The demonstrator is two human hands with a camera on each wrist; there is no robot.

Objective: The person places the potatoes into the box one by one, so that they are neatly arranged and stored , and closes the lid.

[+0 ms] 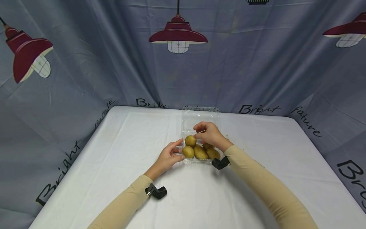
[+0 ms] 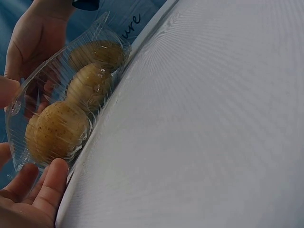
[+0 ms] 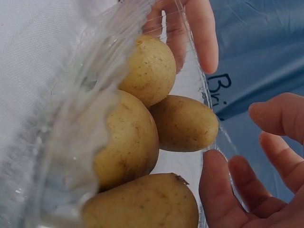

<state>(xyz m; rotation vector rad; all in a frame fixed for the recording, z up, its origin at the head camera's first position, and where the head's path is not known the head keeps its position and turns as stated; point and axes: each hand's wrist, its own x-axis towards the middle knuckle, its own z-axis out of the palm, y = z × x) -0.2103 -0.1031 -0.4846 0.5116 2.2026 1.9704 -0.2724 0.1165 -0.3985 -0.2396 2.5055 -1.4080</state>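
A clear plastic clamshell box [image 1: 197,161] stands on the table with its lid [image 1: 200,119] folded back. Several yellow-brown potatoes lie inside, among them a front-left potato [image 1: 188,152], a middle potato [image 1: 200,152] and a back-left potato [image 1: 190,140]. My left hand [image 1: 167,157] touches the box's left side, its thumb and fingers spread apart along the wall. Over the back of the box is my right hand [image 1: 211,135], its fingers loosely bent with nothing between them. In the right wrist view its fingertips [image 3: 216,166] are right by the end of one potato [image 3: 185,123].
A white cloth covers the table [image 1: 137,133]. Behind it hangs a blue-grey curtain [image 1: 114,63] printed with red lamps and lettering. Each wrist wears a black camera, such as the left wrist camera [image 1: 156,191].
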